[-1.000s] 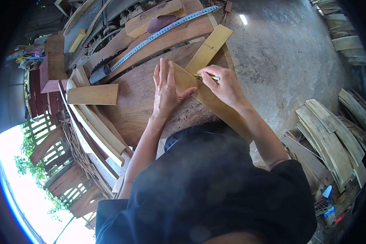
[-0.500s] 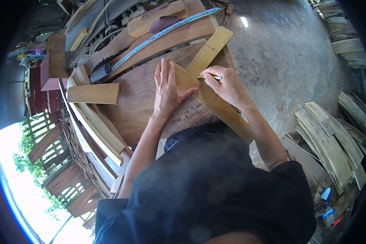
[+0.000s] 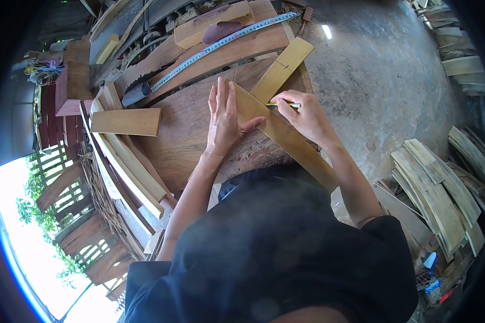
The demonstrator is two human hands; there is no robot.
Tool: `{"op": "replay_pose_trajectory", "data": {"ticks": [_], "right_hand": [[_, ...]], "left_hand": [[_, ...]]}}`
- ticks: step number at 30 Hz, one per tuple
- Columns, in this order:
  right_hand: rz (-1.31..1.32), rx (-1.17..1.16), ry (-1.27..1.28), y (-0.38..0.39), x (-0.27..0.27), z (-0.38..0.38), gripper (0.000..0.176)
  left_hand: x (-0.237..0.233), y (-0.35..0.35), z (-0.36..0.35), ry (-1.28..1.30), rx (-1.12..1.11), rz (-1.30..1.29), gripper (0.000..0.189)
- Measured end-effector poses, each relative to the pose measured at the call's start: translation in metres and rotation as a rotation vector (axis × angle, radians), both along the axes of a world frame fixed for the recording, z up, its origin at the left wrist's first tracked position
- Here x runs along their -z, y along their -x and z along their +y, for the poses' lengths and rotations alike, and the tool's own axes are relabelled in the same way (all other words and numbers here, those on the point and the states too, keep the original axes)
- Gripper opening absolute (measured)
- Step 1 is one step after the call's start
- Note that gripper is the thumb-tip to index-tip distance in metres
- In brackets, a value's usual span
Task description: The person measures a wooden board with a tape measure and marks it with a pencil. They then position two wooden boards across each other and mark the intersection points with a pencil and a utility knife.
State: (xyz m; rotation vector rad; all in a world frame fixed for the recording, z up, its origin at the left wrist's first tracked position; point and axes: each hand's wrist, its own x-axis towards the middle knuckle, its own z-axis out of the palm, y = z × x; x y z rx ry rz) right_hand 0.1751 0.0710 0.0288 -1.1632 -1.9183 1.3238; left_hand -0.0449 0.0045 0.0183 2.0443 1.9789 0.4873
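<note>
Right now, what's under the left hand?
The left hand lies over parts of the long board and the wide plank; what its palm and fingers cover can't be seen.

The plank (image 3: 302, 151) is long, flat and yellowish-brown, and lies slantwise, its far end under the spread left hand (image 3: 224, 121) and its other end near the person's body. The strip (image 3: 284, 64), paler yellow, lies flat on the far side of the plank, angled across it and pointing away. A dark cross-like mark shows on its face. Its near end meets the plank's edge; whether it runs on underneath cannot be told. The pencil (image 3: 295, 105), slim and partly yellow, is pinched in the right hand (image 3: 307, 118), low and nearly level, its tip beside the plank's edge.
</note>
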Motion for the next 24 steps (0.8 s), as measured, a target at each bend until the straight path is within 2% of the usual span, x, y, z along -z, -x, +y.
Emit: {"op": "replay_pose_trajectory", "data": {"ticks": [7, 12, 14, 16, 20, 24], "right_hand": [[0.018, 0.003, 0.048, 0.03, 0.001, 0.016, 0.023], [-0.001, -0.019, -0.017, 0.007, -0.002, 0.007, 0.022], [0.009, -0.014, 0.053, 0.0, 0.0, 0.002, 0.022], [-0.104, -0.051, -0.017, 0.0, 0.0, 0.0, 0.022], [-0.041, 0.042, -0.045, 0.01, 0.003, 0.0, 0.02], [-0.051, 0.034, 0.0, 0.007, -0.012, 0.003, 0.023]], "left_hand": [[0.0, 0.001, 0.001, 0.005, 0.005, 0.007, 0.112], [0.001, 0.001, 0.0, -0.014, 0.005, 0.001, 0.113], [0.001, 0.002, 0.0, -0.007, 0.001, -0.003, 0.113], [0.001, 0.001, 0.001, -0.009, 0.002, -0.006, 0.113], [0.0, 0.001, 0.0, -0.006, 0.004, -0.003, 0.113], [0.0, 0.001, 0.0, -0.009, 0.001, -0.006, 0.114]]}}
